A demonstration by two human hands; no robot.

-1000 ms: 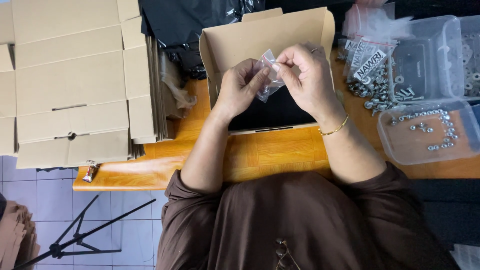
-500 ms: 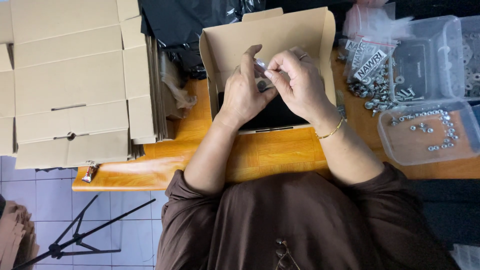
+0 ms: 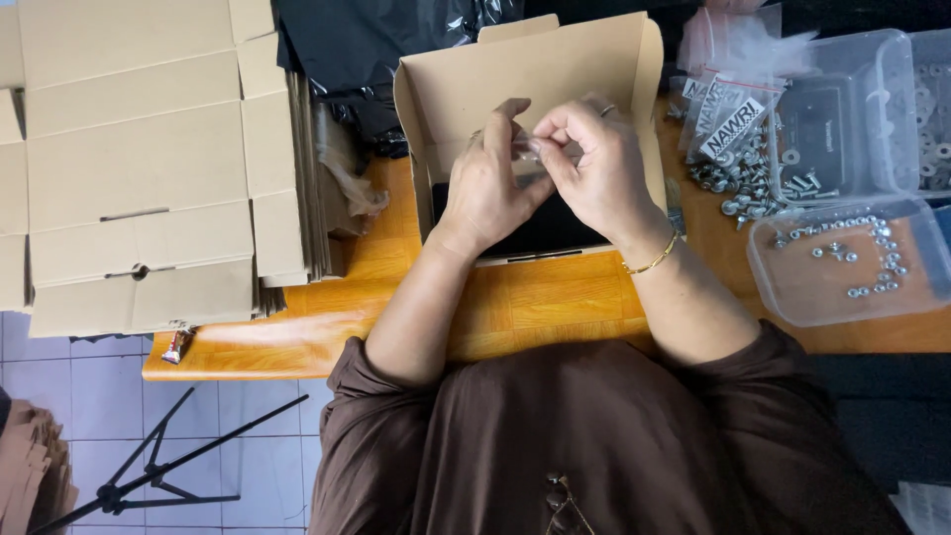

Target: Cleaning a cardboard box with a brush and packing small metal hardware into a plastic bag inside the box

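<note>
My left hand (image 3: 487, 188) and my right hand (image 3: 594, 168) meet over an open brown cardboard box (image 3: 540, 69) on the orange wooden table (image 3: 525, 302). Both pinch a small clear plastic bag (image 3: 530, 154), which is mostly hidden between the fingers. A black item (image 3: 545, 233) lies inside the box under my hands. A gold bracelet circles my right wrist and a ring shows on that hand.
A stack of flat cardboard box blanks (image 3: 139, 159) fills the table's left side. Black plastic sheeting (image 3: 357, 50) lies behind the box. To the right are clear plastic tubs (image 3: 847, 267) with screws and washers, loose screws (image 3: 743, 178) and small bags. A black stand (image 3: 149, 476) is on the tiled floor.
The small clear bag was held open and visible between my hands; now my hands have closed together over it and moved slightly toward the box's back wall.
</note>
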